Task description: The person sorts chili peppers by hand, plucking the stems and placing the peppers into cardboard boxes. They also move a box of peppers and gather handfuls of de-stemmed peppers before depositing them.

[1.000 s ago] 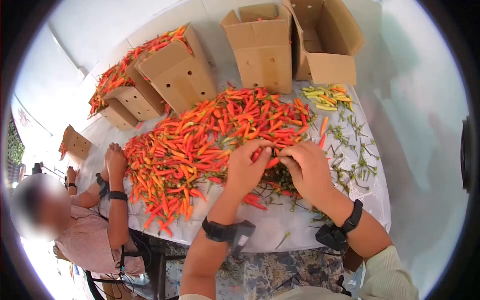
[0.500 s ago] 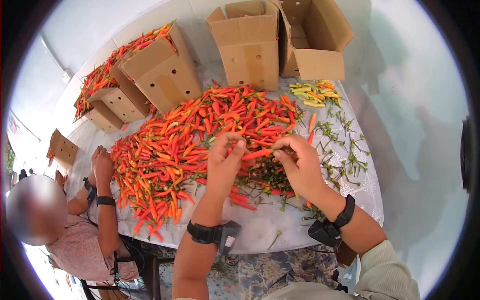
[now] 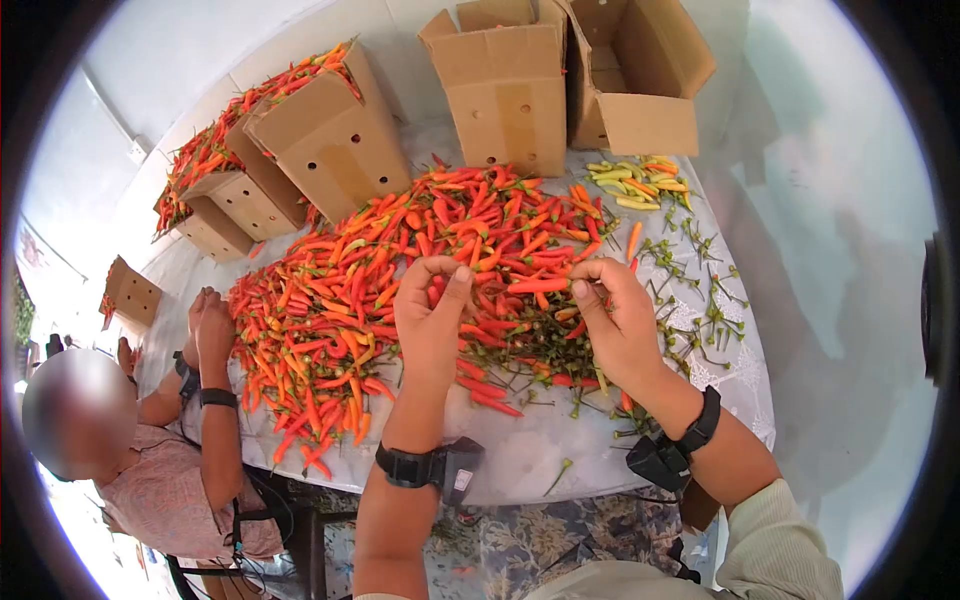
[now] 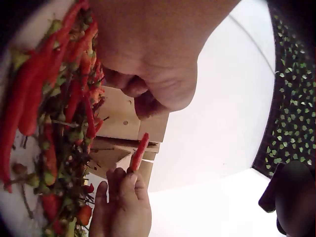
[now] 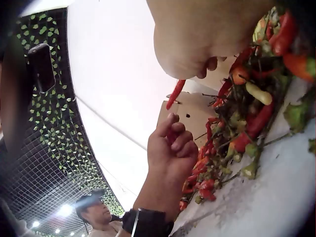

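Note:
My right hand (image 3: pixel 620 310) pinches a red chili pepper (image 3: pixel 538 285) at its stem end between thumb and forefinger. Its free tip points left toward my left hand (image 3: pixel 430 315), with a gap between. In the right wrist view, the left hand (image 5: pixel 170 150) has its fingers curled round another red chili (image 5: pixel 171 136), mostly hidden in the palm. Both hands are raised over a large pile of red and orange chili peppers (image 3: pixel 340 290). Below them lies a dark green heap of stems (image 3: pixel 510 345), with several red chilies (image 3: pixel 490 400) at its near edge.
Cardboard boxes (image 3: pixel 515 110) stand along the back, some filled with chilies. Yellow chilies (image 3: pixel 635 185) lie at the back right. Loose green stems (image 3: pixel 715 320) scatter over the white tablecloth (image 3: pixel 510 470) on the right. Another person (image 3: pixel 165 490) sits at the left, hands at the pile.
The hands, together over a chili one second ago, have moved apart. The left hand has let go of that end, and the chili stays in the right hand.

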`<state>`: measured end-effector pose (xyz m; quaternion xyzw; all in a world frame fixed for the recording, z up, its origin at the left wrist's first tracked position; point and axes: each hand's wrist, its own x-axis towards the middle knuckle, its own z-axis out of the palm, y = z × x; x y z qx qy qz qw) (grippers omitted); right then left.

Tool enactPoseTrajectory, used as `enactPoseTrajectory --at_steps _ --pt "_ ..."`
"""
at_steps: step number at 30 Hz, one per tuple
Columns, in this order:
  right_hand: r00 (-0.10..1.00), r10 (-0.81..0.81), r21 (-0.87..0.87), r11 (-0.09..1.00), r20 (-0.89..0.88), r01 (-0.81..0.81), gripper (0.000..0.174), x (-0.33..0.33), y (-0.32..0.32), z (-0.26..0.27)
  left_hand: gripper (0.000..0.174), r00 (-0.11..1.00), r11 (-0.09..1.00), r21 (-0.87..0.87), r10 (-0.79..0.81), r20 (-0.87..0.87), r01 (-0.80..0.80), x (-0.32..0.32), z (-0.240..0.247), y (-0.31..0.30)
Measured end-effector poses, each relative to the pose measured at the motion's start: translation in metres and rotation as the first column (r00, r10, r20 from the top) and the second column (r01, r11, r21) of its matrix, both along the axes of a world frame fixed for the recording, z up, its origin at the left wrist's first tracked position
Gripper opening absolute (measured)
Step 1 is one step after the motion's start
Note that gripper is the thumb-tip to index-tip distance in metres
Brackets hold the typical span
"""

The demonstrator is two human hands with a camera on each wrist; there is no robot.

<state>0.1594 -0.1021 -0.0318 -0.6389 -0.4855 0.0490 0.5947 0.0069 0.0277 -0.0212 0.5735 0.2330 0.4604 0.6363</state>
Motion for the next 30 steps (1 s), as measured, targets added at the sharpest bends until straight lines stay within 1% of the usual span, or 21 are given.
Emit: enactPoseTrajectory --at_steps 1,3,4,5,6,9,10,13,14,16,17,19,20,25,26,30 --pt "1.000 0.005 -0.005 1.000 -0.015 -0.005 0.010 0.000 0.000 -0.001 0.012 0.998 0.999 0.039 0.008 -0.063 -0.005 -0.001 -0.002 0.004" --pt "0.998 -0.016 -0.016 1.000 0.065 0.017 0.010 0.001 0.000 -0.002 0.015 0.982 0.993 0.115 0.034 -0.185 -0.012 -0.002 0.000 0.008" --pt "0.994 -0.026 -0.021 0.999 0.105 0.028 0.010 0.001 0.001 -0.003 0.017 0.934 0.968 0.240 0.018 -0.356 0.073 -0.006 0.004 0.009" --pt "0.992 -0.039 -0.021 0.999 0.118 0.042 0.010 0.002 0.000 -0.003 0.019 0.854 0.924 0.339 0.025 -0.520 0.180 -0.012 0.011 0.009" --pt "0.990 -0.053 -0.021 0.998 0.131 0.056 0.010 0.002 0.000 -0.003 0.020 0.746 0.862 0.408 0.054 -0.664 0.301 -0.016 0.014 0.008" --pt "0.988 -0.072 -0.055 0.995 0.138 0.080 0.011 0.003 -0.003 0.003 0.025 0.699 0.694 0.621 0.236 -0.675 0.365 -0.018 0.008 0.006" --pt "0.988 -0.070 -0.073 0.994 0.136 0.081 0.011 0.003 -0.003 0.006 0.022 0.659 0.744 0.545 0.192 -0.727 0.386 -0.017 0.015 0.004" --pt "0.973 -0.076 -0.056 0.994 0.220 0.090 0.013 0.000 0.000 0.005 0.016 0.728 0.760 0.538 0.129 -0.674 0.363 -0.014 0.012 0.004" --pt "0.965 -0.079 -0.074 0.992 0.250 0.101 0.014 -0.001 -0.002 0.006 0.016 0.757 0.791 0.515 0.104 -0.646 0.331 -0.014 0.012 0.004" --pt "0.954 -0.055 -0.002 0.998 0.293 0.059 0.015 -0.002 -0.003 0.010 0.014 0.810 0.851 0.454 0.057 -0.583 0.266 -0.011 0.016 0.002" --pt "0.948 -0.051 0.038 0.998 0.315 0.042 0.016 -0.002 -0.004 0.012 0.015 0.869 0.902 0.344 -0.065 -0.491 0.262 -0.009 0.014 -0.002" --pt "0.953 0.042 0.039 0.998 0.301 -0.056 0.018 -0.004 -0.006 0.016 0.015 0.935 0.946 0.124 -0.266 -0.235 0.300 -0.005 0.013 -0.007" --pt "0.951 0.089 0.040 0.994 0.296 -0.106 0.019 -0.005 -0.006 0.017 0.015 0.923 0.939 0.075 -0.312 -0.227 0.336 -0.007 0.008 -0.006" --pt "0.944 0.154 0.025 0.985 0.293 -0.168 0.019 -0.005 -0.006 0.011 0.015 0.903 0.914 -0.031 -0.405 -0.147 0.405 -0.006 0.016 -0.016" --pt "0.943 0.158 0.023 0.985 0.292 -0.172 0.018 -0.004 -0.007 0.012 0.015 0.896 0.904 -0.040 -0.428 -0.118 0.427 -0.006 0.019 -0.017" --pt "0.945 0.116 0.064 0.988 0.306 -0.142 0.013 -0.006 -0.006 0.016 0.013 0.875 0.884 -0.005 -0.464 -0.139 0.468 -0.005 0.014 -0.014"
